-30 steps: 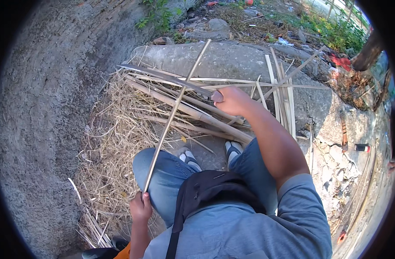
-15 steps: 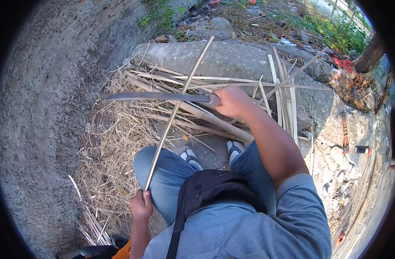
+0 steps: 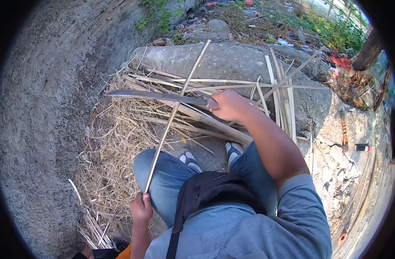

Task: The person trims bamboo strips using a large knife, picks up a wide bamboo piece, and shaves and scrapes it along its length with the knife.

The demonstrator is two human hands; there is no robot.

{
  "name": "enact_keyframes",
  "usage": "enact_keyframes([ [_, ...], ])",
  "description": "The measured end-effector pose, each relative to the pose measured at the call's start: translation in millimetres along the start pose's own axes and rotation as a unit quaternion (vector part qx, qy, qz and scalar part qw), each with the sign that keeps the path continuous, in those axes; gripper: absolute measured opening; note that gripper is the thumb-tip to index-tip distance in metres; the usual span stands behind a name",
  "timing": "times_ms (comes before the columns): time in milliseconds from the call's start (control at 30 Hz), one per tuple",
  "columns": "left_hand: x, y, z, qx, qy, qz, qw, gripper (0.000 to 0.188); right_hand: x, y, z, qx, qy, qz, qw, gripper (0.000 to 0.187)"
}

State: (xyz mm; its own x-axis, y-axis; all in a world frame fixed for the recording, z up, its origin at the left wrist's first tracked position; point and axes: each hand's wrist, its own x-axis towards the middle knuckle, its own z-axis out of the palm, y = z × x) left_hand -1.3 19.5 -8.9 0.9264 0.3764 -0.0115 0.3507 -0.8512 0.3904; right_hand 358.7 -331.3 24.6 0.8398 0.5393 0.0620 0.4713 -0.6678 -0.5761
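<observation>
A long, thin, pale bamboo strip (image 3: 164,138) slants up from the person's left side, passing over the faded blue denim left knee (image 3: 152,166), and the left hand (image 3: 141,208) has its lower end pinched, thumb on top! Across its upper half lies the long, dark, slightly curved metal knife (image 3: 158,96), handle wrapped firmly in the right hand (image 3: 229,105), blade pointing left; whether edge meets bamboo is hard to tell from above. Below them, tan, round bamboo poles (image 3: 223,127) lie aslant; left of those, a straw-coloured heap of curly shavings (image 3: 113,155). Over on the right, flat, cream-coloured slats (image 3: 277,101) cross the rough, grey stone slab (image 3: 236,58).
</observation>
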Motion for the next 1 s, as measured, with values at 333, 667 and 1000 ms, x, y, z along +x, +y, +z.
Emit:
enact_keyframes([
  [333,2,8,1,-0.004,0.006,-0.002,1.0,0.059,2,-13,5,-0.131,0.052,-0.09,0.986,0.017],
  [667,1,9,-3,0.005,-0.007,-0.006,1.0,0.058,0,10,-10,0.032,0.031,0.073,0.996,0.026],
  [1000,1,5,-1,0.006,-0.02,-0.017,1.0,0.056,-4,-5,0,0.002,-0.05,0.009,0.999,0.022],
])
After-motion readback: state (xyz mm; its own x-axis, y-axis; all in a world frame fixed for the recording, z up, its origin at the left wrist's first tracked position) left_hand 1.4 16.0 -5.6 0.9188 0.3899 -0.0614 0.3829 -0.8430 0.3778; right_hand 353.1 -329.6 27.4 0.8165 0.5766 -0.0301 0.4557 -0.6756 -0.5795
